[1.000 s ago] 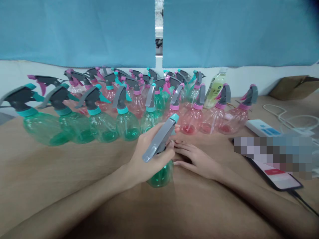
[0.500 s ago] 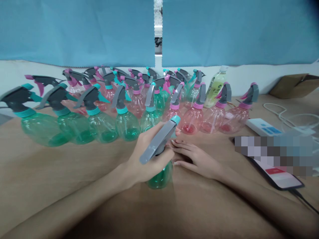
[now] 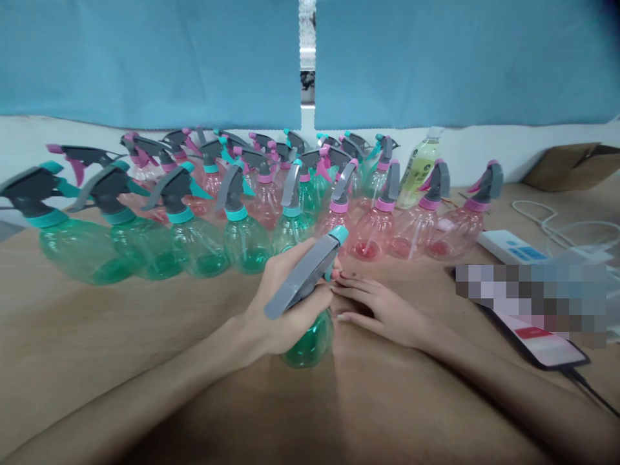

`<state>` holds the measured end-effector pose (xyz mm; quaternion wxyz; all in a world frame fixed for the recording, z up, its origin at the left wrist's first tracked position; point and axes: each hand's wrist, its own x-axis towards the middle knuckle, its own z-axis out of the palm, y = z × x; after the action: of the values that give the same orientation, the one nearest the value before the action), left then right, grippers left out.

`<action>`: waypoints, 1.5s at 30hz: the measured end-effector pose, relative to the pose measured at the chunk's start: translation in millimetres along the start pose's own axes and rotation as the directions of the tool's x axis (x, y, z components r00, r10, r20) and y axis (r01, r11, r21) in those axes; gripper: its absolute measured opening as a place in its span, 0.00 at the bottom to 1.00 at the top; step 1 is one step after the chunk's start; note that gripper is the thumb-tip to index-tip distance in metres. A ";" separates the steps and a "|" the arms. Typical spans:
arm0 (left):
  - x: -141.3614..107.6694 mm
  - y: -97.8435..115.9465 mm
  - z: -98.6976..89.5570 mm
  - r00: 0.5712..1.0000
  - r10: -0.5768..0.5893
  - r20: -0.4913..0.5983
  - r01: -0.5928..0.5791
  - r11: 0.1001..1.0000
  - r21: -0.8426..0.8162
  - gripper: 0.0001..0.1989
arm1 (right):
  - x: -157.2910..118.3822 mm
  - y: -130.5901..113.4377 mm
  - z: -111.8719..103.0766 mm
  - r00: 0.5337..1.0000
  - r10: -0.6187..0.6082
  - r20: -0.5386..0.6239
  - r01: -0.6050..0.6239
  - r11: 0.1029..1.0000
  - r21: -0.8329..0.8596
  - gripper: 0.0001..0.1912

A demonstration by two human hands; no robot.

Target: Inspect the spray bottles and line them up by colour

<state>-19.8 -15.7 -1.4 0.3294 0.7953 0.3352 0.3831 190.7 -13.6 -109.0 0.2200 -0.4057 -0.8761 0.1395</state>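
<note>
In the head view my left hand (image 3: 285, 303) is wrapped round the neck of a green spray bottle (image 3: 310, 342) with a grey trigger head and a teal nozzle. The bottle stands near the front middle of the table, its nozzle pointing away to the right. My right hand (image 3: 380, 309) lies on the tabletop just right of that bottle, fingers stretched out and holding nothing. Its fingertips are close to the left hand's fingers; whether they touch I cannot tell. Beyond the hands stands a front row of spray bottles, green ones (image 3: 203, 248) on the left and pink ones (image 3: 372, 236) on the right.
Several more spray bottles (image 3: 264, 184) crowd behind the front row. A labelled drink bottle (image 3: 420, 168) stands at back right. Along the right side are a brown cardboard box (image 3: 571, 166), white cables (image 3: 537, 213), a white box (image 3: 513, 247) and a phone (image 3: 557, 352) on a black cord.
The held spray bottle's head has tilted and shifted slightly left with my left hand, and more of the teal trigger shows. My right hand has stayed almost still.
</note>
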 end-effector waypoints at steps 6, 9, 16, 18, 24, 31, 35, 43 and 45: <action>-0.6 -3.9 0.4 1.000 0.008 0.002 -0.008 1.000 -0.008 0.06 | 0.0 -0.3 -0.5 1.000 0.005 0.012 -0.005 1.000 -0.010 0.28; -0.1 -2.9 1.3 0.999 0.030 -0.015 -0.030 0.999 -0.014 0.07 | 0.1 -0.6 -1.2 1.000 0.010 0.025 -0.010 1.000 -0.010 0.29; 0.2 1.8 2.7 0.998 -0.060 -0.011 0.060 0.998 0.013 0.13 | 0.1 0.1 -1.0 1.000 0.011 0.019 -0.011 1.000 -0.008 0.28; 0.5 0.4 3.4 0.999 -0.053 -0.012 0.054 0.998 0.026 0.16 | 0.1 0.3 -1.0 1.000 0.009 0.025 -0.009 1.000 -0.007 0.28; 0.4 -8.7 6.2 0.997 -0.077 -0.012 0.078 0.996 0.048 0.20 | 0.2 1.1 -1.3 1.000 -0.008 0.014 0.008 1.000 0.020 0.27; -3.1 -11.0 5.3 0.999 -0.039 0.005 0.039 0.998 0.058 0.23 | 0.3 0.9 -1.7 0.999 0.016 0.037 -0.016 1.000 0.011 0.28; -4.9 -14.1 7.5 0.999 -0.031 -0.020 0.033 0.997 0.076 0.25 | 0.2 1.5 -1.1 0.999 0.013 0.039 -0.013 1.000 0.001 0.29; -6.1 -17.5 8.2 1.000 -0.006 -0.030 0.007 0.998 0.056 0.23 | 0.3 0.6 -2.0 0.999 0.010 0.038 -0.010 1.000 0.001 0.28; -6.2 -16.3 7.2 1.000 -0.012 -0.024 0.013 0.998 0.056 0.23 | 0.3 0.1 -2.2 0.999 0.013 0.033 -0.013 1.000 0.007 0.28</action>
<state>-21.4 -13.4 -20.0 0.3052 0.7976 0.3545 0.3808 191.7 -13.2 -107.0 0.2060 -0.4082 -0.8765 0.1505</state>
